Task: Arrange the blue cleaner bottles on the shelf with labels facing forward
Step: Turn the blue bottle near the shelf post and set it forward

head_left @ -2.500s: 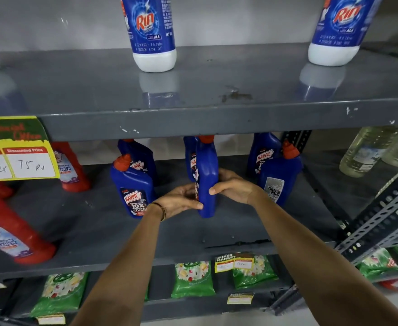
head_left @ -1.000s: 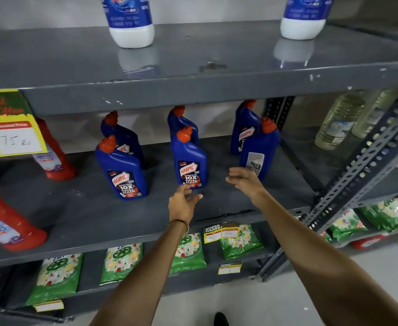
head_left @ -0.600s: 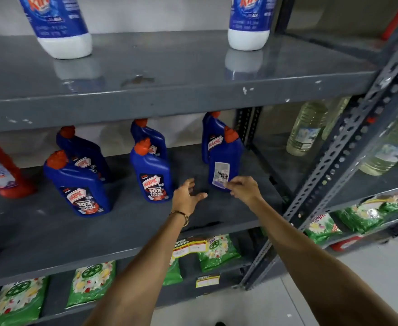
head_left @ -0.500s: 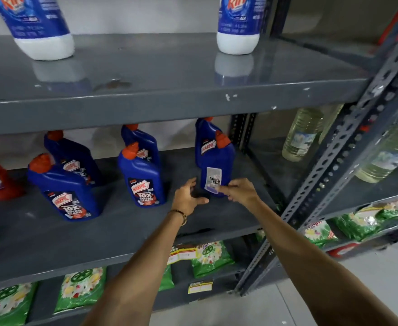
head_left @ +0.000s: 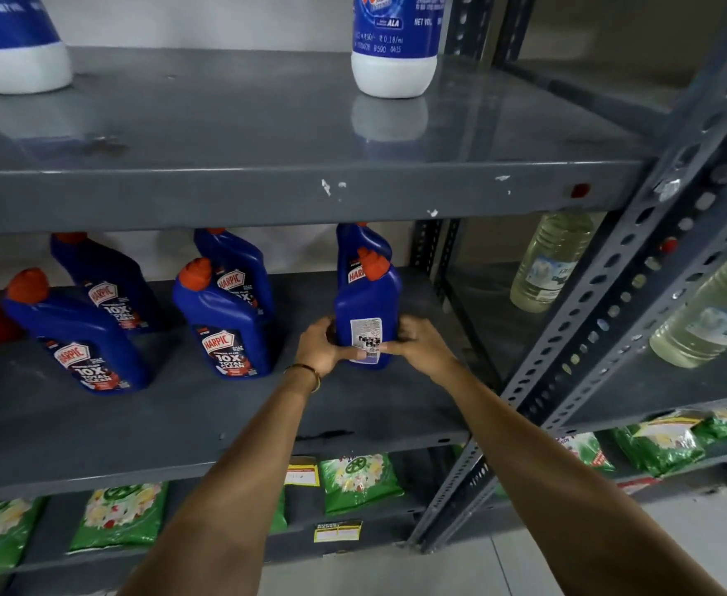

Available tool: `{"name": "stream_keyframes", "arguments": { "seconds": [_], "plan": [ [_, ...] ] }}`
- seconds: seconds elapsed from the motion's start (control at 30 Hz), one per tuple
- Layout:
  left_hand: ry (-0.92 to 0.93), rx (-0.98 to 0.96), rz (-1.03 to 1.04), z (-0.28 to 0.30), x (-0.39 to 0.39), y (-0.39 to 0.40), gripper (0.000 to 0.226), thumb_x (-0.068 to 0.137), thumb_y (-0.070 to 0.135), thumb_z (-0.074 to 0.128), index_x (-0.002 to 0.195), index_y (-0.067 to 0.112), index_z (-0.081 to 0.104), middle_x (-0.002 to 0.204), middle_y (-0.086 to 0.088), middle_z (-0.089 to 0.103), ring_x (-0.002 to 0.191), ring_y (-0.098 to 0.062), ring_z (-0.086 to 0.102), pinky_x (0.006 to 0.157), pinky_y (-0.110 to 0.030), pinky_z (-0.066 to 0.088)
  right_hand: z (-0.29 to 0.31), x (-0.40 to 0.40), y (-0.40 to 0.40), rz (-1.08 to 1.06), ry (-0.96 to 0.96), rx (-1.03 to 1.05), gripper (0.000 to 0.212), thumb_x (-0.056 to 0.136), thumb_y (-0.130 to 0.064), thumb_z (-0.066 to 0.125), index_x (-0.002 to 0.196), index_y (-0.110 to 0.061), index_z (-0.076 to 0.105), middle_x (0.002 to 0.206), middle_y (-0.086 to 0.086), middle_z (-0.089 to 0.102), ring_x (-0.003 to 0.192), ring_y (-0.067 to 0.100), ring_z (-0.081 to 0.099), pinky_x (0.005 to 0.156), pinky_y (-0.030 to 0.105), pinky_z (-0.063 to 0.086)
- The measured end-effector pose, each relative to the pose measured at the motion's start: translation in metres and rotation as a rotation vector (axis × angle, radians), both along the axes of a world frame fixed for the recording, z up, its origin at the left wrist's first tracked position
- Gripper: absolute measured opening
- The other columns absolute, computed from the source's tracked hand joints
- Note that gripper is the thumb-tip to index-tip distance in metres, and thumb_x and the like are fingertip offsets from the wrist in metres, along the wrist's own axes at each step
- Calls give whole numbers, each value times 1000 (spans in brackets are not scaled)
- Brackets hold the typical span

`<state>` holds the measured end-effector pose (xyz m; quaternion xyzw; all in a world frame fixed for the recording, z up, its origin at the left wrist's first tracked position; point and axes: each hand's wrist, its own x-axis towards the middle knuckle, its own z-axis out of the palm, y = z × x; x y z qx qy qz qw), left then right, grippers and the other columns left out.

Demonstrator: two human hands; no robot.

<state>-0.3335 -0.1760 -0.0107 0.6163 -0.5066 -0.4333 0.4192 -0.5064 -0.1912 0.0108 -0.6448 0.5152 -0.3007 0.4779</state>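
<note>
A: Count on the grey metal middle shelf [head_left: 353,406]?

B: Six blue plastic cleaner bottles with orange caps, in three front/back pairs. The gripped one [head_left: 366,311] is the front bottle of the pair furthest right, standing upright on the shelf with its white back label and barcode facing out. Directly behind it is one blue bottle [head_left: 359,251]. Left of the grip are a front bottle [head_left: 224,324] and a rear one [head_left: 235,264], then further left another front [head_left: 82,337] and rear [head_left: 103,277]. All four show their front labels.

A: Hands?

B: Left hand [head_left: 321,346] and right hand [head_left: 417,344] are both closed round the lower body of that bottle, one on each flank, with thumbs across the white label.

A: Other stock?

B: Two white-based blue-labelled bottles [head_left: 394,45] on the shelf above the grip, and two clear bottles of pale liquid [head_left: 551,260] in the bay to the right.

A: Change from half a second back?

B: The left hand was spread and clear of the bottle, with only the right touching. Now both clamp it.
</note>
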Motion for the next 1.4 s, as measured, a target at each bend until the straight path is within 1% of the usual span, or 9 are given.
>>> {"name": "stream_keyframes", "arguments": {
  "seconds": [0.2, 0.37, 0.5, 0.63, 0.8, 0.93, 1.03, 1.17, 1.4],
  "plan": [
    [36, -183, 181, 3, -13, 15, 74, 48, 16, 89, 112, 15, 51, 105, 1, 63, 93, -15, 61, 77, -28, 51, 15, 10, 1, 44, -243, -40, 54, 81, 16, 50, 132, -2, 43, 124, 9, 57, 108, 16, 57, 82, 17, 52],
    [-131, -230, 379, 13, -27, 23, 52, 54, 32, 82, 89, 17, 46, 81, -1, 63, 72, -23, 62, 62, -34, 53, 21, 23, 2, -84, -215, -58, 68, 77, -6, 68, 137, -18, 38, 129, 5, 55, 114, 17, 56, 101, 42, 47],
    [-268, -280, 379, 16, -35, 26, 40, 63, 23, 75, 79, 15, 38, 73, -4, 58, 65, -28, 59, 54, -30, 41, 21, 36, 5, -26, -150, -65, 89, 57, -33, 82, 134, -19, 38, 136, 7, 49, 124, 23, 49, 104, 46, 44],
    [-253, -308, 226, 15, -32, 32, 41, 62, 30, 79, 80, 18, 44, 71, 5, 58, 61, -15, 57, 49, -22, 40, 21, 35, 4, -147, -183, -140, 68, 57, -31, 83, 117, -21, 51, 120, 4, 60, 109, 18, 58, 95, 41, 50],
    [243, 36, -113, 22, 9, 27, 51, 70, 12, 76, 114, 13, 50, 121, -11, 57, 102, -20, 59, 84, -29, 52, 16, 12, 5, -52, -457, 26, 46, 64, -20, 77, 108, -16, 63, 108, 5, 68, 101, 22, 64, 92, 41, 50],
    [405, 267, -342, 20, 19, 26, 57, 77, 3, 66, 128, 12, 42, 123, -7, 54, 113, -21, 55, 95, -35, 48, 9, 8, 8, 72, -676, 268, 44, 69, -23, 68, 111, -14, 63, 105, 7, 69, 99, 23, 64, 91, 40, 52],
    [380, 255, -347, 18, 11, 26, 58, 74, 1, 69, 126, 6, 45, 114, -7, 58, 107, -22, 59, 90, -36, 52, 7, 9, 8, 68, -733, 329, 53, 67, -18, 69, 118, -7, 58, 106, 10, 68, 99, 25, 63, 88, 40, 52],
    [289, 139, -129, 14, -6, 23, 57, 65, 5, 78, 116, 6, 52, 113, -11, 60, 102, -25, 61, 84, -39, 55, 7, 3, 2, -74, -788, 234, 17, 76, -10, 62, 92, -14, 65, 92, 4, 73, 96, 27, 62, 73, 34, 58],
    [113, -75, 105, 8, -22, 14, 50, 63, 6, 80, 107, 5, 56, 108, -15, 66, 97, -26, 62, 87, -41, 53, -1, -4, -1, -66, -657, 163, 41, 95, -19, 44, 136, -23, 43, 130, 5, 59, 116, 22, 58, 86, 35, 53]
  ]
}}
